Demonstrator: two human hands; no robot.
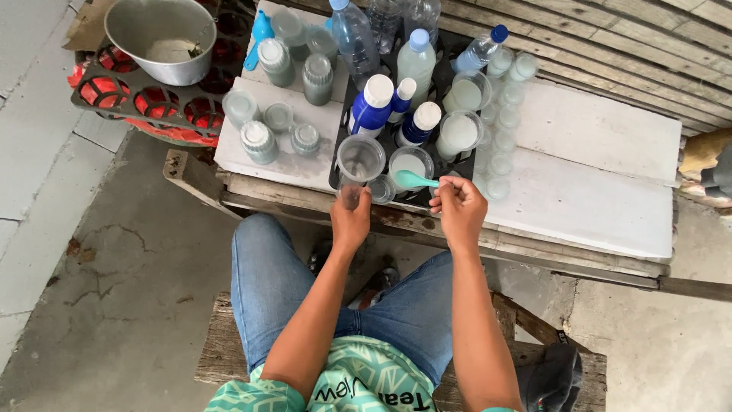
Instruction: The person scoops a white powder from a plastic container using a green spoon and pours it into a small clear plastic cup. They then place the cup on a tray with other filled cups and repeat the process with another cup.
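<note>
Head view: a low white-painted wooden plank table (595, 183) was seen in front of a seated person in blue jeans. A round dented metal basin (164, 38) was set on a red-and-black plastic crate (145, 107) at upper left. A black plastic tray (450, 164) was placed on the table's middle, loaded with clear plastic water bottles (352, 38), blue bottles with white caps (371, 103) and clear cups of milky white liquid (460, 131). Small grey lidded jars (259, 141) were grouped left of the tray. An empty clear plastic cup (360, 160) was held by its base at the tray's near edge in the closed left hand (351, 221). A small teal plastic spoon (415, 180) was pinched in the right hand (460, 207), its bowl over a milky cup (408, 162).
</note>
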